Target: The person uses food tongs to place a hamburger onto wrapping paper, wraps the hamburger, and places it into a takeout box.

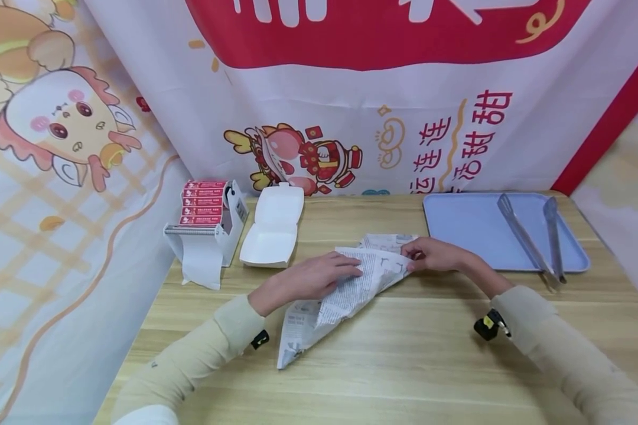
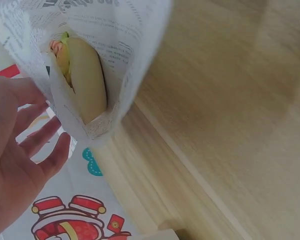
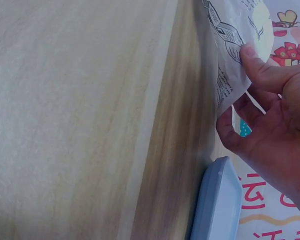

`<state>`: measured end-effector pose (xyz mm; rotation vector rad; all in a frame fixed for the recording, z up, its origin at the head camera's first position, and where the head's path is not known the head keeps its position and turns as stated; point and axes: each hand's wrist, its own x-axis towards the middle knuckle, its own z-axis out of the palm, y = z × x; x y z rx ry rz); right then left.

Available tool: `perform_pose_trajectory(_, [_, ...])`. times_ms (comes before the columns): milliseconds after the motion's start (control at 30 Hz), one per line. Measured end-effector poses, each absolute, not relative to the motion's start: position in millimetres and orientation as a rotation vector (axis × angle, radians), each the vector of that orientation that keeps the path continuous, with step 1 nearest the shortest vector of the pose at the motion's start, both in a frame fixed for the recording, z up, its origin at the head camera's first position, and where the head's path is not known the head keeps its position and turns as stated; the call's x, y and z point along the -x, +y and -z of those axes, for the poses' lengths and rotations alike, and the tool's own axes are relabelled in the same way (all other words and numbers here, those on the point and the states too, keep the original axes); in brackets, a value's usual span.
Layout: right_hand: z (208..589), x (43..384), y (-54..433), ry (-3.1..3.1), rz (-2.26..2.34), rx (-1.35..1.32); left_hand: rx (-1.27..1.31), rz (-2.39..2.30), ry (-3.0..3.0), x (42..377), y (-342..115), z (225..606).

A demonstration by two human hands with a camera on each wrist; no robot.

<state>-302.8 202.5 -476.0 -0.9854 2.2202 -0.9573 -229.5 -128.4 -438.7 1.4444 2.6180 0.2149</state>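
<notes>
A sheet of newsprint-patterned wrapping paper (image 1: 358,286) lies folded over at the middle of the table. Inside its open end, the left wrist view shows a long filled bun (image 2: 88,80) with green leaf and orange-pink filling along one side. My left hand (image 1: 313,277) lies against the paper's upper left part, fingers loosely extended and touching it. At the other end, my right hand (image 1: 437,255) pinches the paper's right corner between thumb and fingers. From the head view the bun is hidden under the fold.
An open white takeout box (image 1: 270,245) stands behind my left hand. Left of it is a dispenser (image 1: 228,230) with rolls of red labels and a white strip hanging out. At the back right, metal tongs (image 1: 526,236) lie across a blue tray (image 1: 468,236).
</notes>
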Motion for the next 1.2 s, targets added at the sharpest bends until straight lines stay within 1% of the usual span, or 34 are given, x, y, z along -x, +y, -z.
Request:
perform_pose_trajectory(133, [474.7,302.5,199.6,2.189,0.945,1.019,-1.395,-0.198,2.642,229.8,-121.8,436.7])
perform_pose_trajectory(400, [475.3,300.9,194.7,2.178,1.016,0.962,-1.322,-0.082,2.687,231.2,-105.1,434.9])
perform_pose_trajectory(567, [477.2,301.3,195.0,2.163,1.019,0.94,-1.361,-0.029,2.679,230.6,-107.0,440.0])
perform_pose_trajectory(767, [478.2,306.7,196.5,2.231,1.083,0.882,-1.406,-0.09,2.711,230.2,-111.8,448.0])
perform_pose_trajectory(933, [480.4,306.9,197.1,2.367,1.137,0.812,-1.362,-0.135,2.706,230.1,-111.1,448.0])
perform_pose_trajectory(1100, [464.4,289.4,195.5,2.729,1.117,0.801,-1.337,-0.112,2.725,228.7,-108.7,445.8])
perform_pose_trajectory(1200, [450.7,271.0,188.3,2.828,1.077,0.918,-1.293,-0.067,2.75,226.5,-107.3,443.6])
